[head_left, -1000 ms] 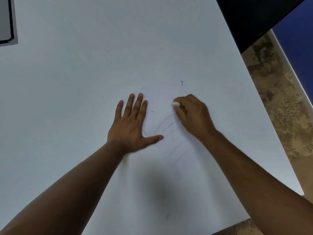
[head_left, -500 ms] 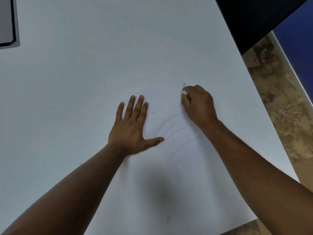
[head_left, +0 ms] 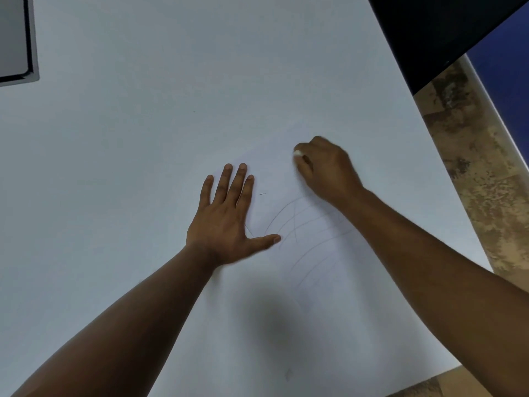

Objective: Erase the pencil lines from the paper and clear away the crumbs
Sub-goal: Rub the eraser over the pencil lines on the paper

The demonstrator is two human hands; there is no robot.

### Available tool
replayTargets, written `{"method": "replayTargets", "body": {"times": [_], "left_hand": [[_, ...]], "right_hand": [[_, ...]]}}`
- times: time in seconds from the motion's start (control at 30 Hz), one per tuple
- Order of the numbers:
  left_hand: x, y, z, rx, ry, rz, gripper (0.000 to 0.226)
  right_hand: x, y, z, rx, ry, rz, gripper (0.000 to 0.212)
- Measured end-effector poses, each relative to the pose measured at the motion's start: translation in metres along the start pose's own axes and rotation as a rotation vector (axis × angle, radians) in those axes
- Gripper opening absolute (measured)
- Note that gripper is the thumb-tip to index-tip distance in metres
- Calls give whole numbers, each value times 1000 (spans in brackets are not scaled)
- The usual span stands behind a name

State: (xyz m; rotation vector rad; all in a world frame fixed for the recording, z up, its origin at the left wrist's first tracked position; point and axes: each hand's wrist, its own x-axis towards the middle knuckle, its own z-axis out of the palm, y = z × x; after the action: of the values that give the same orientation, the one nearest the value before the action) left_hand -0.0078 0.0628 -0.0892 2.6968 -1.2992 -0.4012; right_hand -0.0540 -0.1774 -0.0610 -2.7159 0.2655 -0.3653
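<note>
White paper (head_left: 171, 167), grey pencil lines (head_left: 300, 222), white eraser (head_left: 297, 153), mottled brown floor (head_left: 472, 167).

Wide bare table (head_left: 143, 167) stretches away beyond and to the left of the left hand (head_left: 226, 219), which lies flat and blocks the near-left side of the pencil lines (head_left: 303, 224). To the right of that hand the right hand (head_left: 326, 170) and its forearm bar the way. Far beyond and left of it, a grey panel (head_left: 14, 38) fills the corner.
</note>
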Motion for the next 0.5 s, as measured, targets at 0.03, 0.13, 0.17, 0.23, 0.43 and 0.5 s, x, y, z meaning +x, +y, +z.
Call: {"method": "replayTargets", "body": {"times": [0.03,0.13,0.17,0.23,0.43,0.5], "left_hand": [[0,0,1,-4,9,4,124],[1,0,2,-5,15,17,123],[1,-1,1,2,6,17,123],[2,-1,1,11,-14,11,124],[1,-1,-1,18,-29,8,123],[0,-2,-1,12,-22,11,123]], "right_hand": [[-2,-9,4,23,-39,-47,19],[-8,-25,16,-5,-126,-178,26],[-8,-25,18,-31,-120,-202,26],[2,-18,22,-87,-70,-198,18],[50,11,22,-107,24,26,20],[55,16,18,-58,-5,86,21]]}}
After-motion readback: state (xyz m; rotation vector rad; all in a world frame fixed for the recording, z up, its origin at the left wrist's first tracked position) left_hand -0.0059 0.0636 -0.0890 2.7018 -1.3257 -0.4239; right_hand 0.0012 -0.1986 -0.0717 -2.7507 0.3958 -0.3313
